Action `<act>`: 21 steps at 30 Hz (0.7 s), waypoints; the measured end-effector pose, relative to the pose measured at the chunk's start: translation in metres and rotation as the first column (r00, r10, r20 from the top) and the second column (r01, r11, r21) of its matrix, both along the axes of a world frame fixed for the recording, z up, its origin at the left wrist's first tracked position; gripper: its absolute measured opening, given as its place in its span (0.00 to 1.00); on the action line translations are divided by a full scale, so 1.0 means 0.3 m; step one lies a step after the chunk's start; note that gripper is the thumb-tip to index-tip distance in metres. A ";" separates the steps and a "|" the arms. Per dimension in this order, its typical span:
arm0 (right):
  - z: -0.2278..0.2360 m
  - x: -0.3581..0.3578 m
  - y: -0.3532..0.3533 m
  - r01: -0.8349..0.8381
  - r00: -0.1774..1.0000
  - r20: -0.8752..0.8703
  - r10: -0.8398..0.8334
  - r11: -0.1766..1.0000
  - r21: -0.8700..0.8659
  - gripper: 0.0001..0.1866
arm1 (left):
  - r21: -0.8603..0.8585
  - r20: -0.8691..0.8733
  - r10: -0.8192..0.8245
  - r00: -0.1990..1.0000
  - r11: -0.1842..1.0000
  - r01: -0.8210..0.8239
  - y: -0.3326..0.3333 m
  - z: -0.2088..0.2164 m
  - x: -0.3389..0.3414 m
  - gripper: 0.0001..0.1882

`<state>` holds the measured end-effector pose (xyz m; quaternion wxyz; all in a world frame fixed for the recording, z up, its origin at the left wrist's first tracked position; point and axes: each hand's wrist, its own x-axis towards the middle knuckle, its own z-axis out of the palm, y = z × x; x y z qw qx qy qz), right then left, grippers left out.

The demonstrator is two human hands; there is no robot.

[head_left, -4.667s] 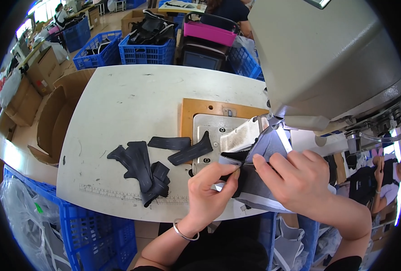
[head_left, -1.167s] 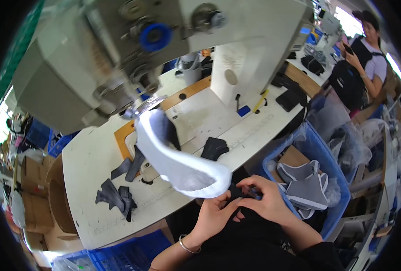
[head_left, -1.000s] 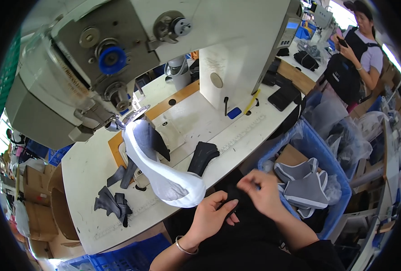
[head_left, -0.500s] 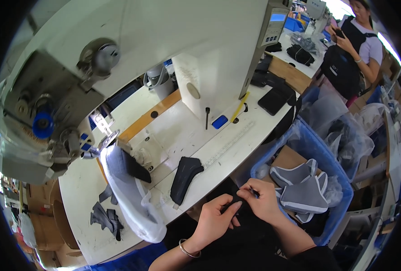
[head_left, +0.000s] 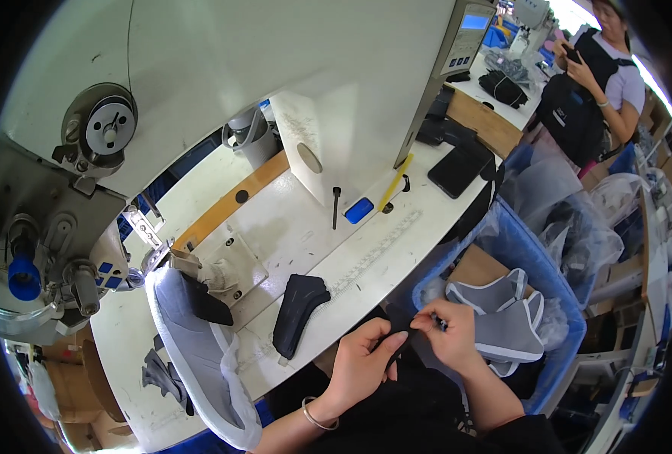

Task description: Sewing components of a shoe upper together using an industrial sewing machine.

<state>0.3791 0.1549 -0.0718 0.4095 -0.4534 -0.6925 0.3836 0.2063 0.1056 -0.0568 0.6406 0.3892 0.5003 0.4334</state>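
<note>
One small dark piece [head_left: 400,332] sat between the left hand [head_left: 362,363] and the right hand [head_left: 448,331], held low against the person's dark clothing, just off the near edge of the counter [head_left: 124,325]. The left hand, with a silver bangle [head_left: 308,414] at its wrist, had its fingers curled in and its thumb pressed down on the piece (black against black, so its outline was hard to make out). The right hand's fingers were bent inward too, thumb and forefinger drawn together right at the edge of the piece; a small dark object [head_left: 441,324], too small to identify, was tucked within them.

To the left, a grey panel with white edging [head_left: 188,344] hung from the stitching end of the white sewing machine [head_left: 237,68], its lower end reaching past the counter's edge. A black padded part [head_left: 298,314] lay on the counter near the panel, and a heap of dark strips [head_left: 163,378] lay partly hidden behind it. Farther back were a blue block [head_left: 359,210], a yellow strip [head_left: 395,183] and a dark phone [head_left: 454,172]. On the right, a blue bin [head_left: 563,356] held grey white-edged pieces [head_left: 506,329], and beyond it stood another person [head_left: 627,87]
</note>
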 end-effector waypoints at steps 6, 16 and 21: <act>-0.023 0.127 0.061 0.198 0.974 -0.090 -0.210 0.972 -0.129 0.07 | -0.017 0.093 0.083 0.992 0.997 -0.082 0.021 -0.007 -0.013 0.10; 0.023 0.016 0.024 0.163 0.932 -0.280 -0.230 0.956 -0.243 0.08 | 0.037 0.008 0.014 1.000 0.999 -0.014 0.001 -0.006 -0.020 0.10; -0.001 0.033 0.008 0.005 0.945 -0.304 -0.120 0.935 -0.353 0.08 | 0.036 0.052 0.034 0.998 0.999 -0.036 -0.005 -0.013 -0.028 0.10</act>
